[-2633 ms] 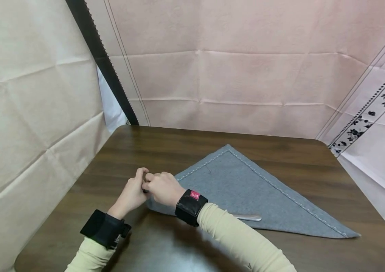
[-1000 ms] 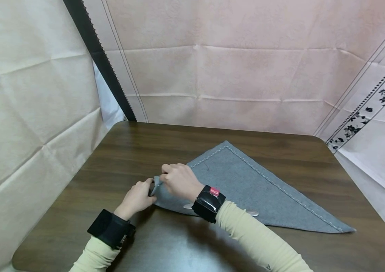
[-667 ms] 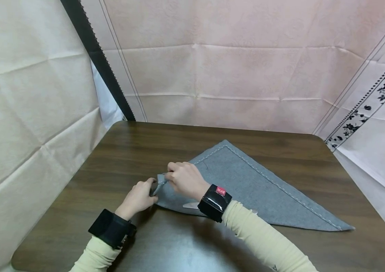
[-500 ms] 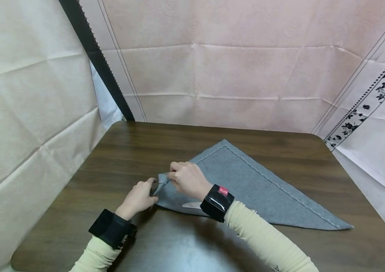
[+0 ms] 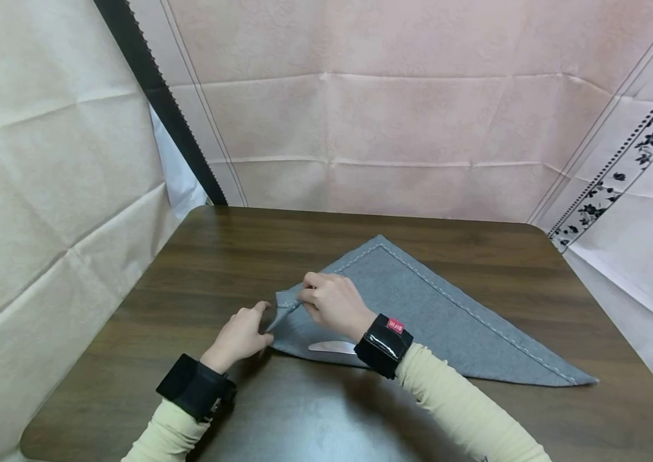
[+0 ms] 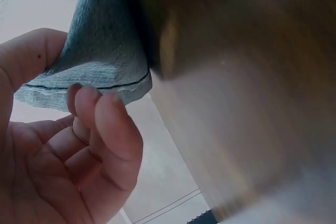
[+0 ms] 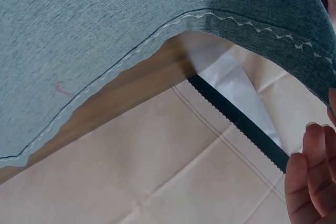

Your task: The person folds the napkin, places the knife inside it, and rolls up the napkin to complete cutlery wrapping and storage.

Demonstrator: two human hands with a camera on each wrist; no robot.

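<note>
A grey-blue cloth napkin (image 5: 419, 314), folded into a triangle with pale stitching along its hem, lies on the brown table. Its left corner is turned up into a standing fold. With thumb and forefinger, my right hand (image 5: 335, 305) pinches the stitched hem near that corner; the right wrist view shows the lifted hem curving above the tabletop. My left hand (image 5: 240, 333) is at the fold, thumb and fingers spread to either side of the cloth. In the left wrist view the thumb tip is hidden at the cloth edge. A knife (image 5: 331, 347) lies on the napkin, its handle hidden by my right wrist.
The wooden table (image 5: 130, 359) has rounded far corners. Pale cloth sheets (image 5: 407, 128) hang behind it and at both sides. A black strip (image 5: 159, 96) runs down the left sheet, and a floral band (image 5: 621, 173) crosses the right one.
Both hands were close together at the left corner. My right hand has moved right, drawing the hem and turning up the corner. My left fingers have spread away from the fold.
</note>
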